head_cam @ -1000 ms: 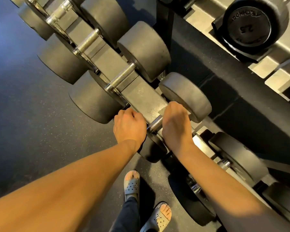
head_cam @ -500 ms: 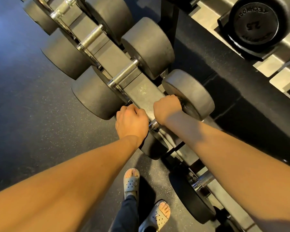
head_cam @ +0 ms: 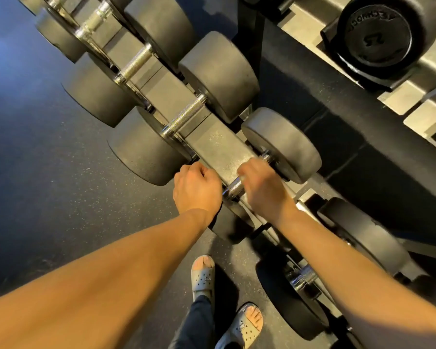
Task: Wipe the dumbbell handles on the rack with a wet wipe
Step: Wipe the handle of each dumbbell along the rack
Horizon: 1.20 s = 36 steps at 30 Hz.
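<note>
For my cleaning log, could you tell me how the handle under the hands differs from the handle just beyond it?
The near handle is mostly covered by the left hand and right hand; the next handle lies fully bare. Both are knurled chrome on the same rack.

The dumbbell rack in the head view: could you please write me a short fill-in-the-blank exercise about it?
1. Both hands are on the handle of one dumbbell; between the left hand and the right hand a short stretch of bare ____ shows.
2. The number on the weight's end face at upper right reads ____.
3. The person's feet are in grey ____.
4. The wet wipe is ____ in this view.

Missing words: metal; 25; sandals; not visible
</note>
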### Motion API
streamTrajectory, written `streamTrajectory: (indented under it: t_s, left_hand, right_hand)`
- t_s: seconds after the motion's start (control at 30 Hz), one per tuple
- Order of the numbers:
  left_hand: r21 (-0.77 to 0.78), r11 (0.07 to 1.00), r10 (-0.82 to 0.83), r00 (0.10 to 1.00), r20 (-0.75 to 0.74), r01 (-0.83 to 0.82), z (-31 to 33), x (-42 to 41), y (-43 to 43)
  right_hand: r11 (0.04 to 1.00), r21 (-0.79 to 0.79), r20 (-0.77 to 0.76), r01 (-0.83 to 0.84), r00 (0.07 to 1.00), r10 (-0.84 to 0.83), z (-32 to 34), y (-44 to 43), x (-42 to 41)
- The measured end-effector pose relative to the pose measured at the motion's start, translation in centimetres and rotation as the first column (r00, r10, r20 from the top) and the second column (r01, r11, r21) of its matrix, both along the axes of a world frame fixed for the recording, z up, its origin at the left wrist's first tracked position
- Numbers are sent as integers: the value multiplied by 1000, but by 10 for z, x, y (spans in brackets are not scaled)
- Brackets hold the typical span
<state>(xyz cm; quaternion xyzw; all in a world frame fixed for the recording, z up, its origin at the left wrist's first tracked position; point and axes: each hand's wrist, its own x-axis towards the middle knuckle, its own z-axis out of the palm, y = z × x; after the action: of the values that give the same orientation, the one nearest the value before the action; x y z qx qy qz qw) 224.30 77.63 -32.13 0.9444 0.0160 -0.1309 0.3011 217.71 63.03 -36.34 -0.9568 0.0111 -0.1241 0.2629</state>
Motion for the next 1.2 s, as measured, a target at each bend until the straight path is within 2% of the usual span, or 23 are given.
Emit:
streamTrajectory:
  t_s: [0.03,0.1,0.17,0.23,0.3,0.33,0.4,0.47,0.5,0.57,0.6,0.63,0.7,0.77,0.8,0.87,0.9,0.93,0.97,1.07,1.1,1.13,1.2]
  left_hand:
    - [7,1000,-5,1000,-3,5,0,0,0]
    - [17,1000,-8,1000,-6,9,1,0,-1]
    - [27,1000,-8,1000,-7,8,1,-1,-1]
    - [33,999,-2,1000,-4,2,0,0,-2]
    - [34,999,0,1000,-1,0,0,0,-3]
    - [34,999,1,1000,0,-1,1,0,-3]
    - [42,999,-4,1000,1,4,1,-1,-3]
    - [39,999,-13,1000,-7,13,1,0,-2]
    - [38,999,-16,1000,-10,16,1,0,-1]
    - [45,999,-11,1000,-13,11,2,0,-2]
    - [51,999,-7,1000,-14,8,2,0,-2]
    - [55,998,-6,1000,-12,7,2,0,-3]
    - [56,998,-8,1000,-6,8,2,0,-3]
    - [61,998,-15,1000,0,15,3,0,-4]
    - [62,998,-21,1000,3,21,3,0,-4]
    - [58,998,-29,1000,7,29,3,0,-4]
    - [56,998,-33,999,9,32,3,0,-4]
    - [57,998,-35,999,11,34,3,0,-3]
    - [60,998,-36,999,13,35,3,0,-3]
    - [77,997,-32,999,19,31,4,1,-4]
    - [80,996,-36,999,13,35,5,1,-4]
    - [81,996,-41,999,5,40,5,1,-4]
    - [90,995,-49,999,-11,50,4,1,-3]
  right_hand:
    - [992,69,4,104,995,-104,1,-5,-1]
    - [909,267,-6,319,944,-330,4,-1,-8]
    - [765,385,-89,517,846,-527,5,23,-14]
    - [584,501,-197,639,741,-642,0,48,-15]
    - [393,637,-300,663,684,-665,-6,59,-18]
    - [332,687,-362,646,701,-615,-9,59,-19]
    - [310,716,-483,626,764,-427,-7,55,-23]
    - [273,692,-531,668,727,-436,-1,44,-21]
    - [175,689,-543,703,661,-518,0,34,-17]
    - [-166,717,-620,677,512,-594,3,17,-4]
    - [-307,725,-656,617,481,-582,3,14,3]
    - [-382,724,-675,575,474,-565,0,15,8]
    - [-375,714,-687,591,488,-539,-5,27,13]
    - [-318,698,-700,641,518,-492,-12,44,10]
    - [-243,687,-702,685,539,-466,-17,50,5]
    - [-15,634,-721,773,584,-373,-22,53,-1]
    - [94,586,-744,805,580,-332,-22,51,-3]
    - [142,541,-762,829,555,-333,-21,48,-3]
    - [112,513,-778,851,516,-358,-19,42,-3]
    - [-224,462,-845,858,349,-405,-11,15,9]
    - [-258,444,-846,858,307,-435,-9,9,13]
    - [-244,441,-833,864,292,-470,-8,6,18]
    - [-158,418,-794,894,275,-542,-3,14,24]
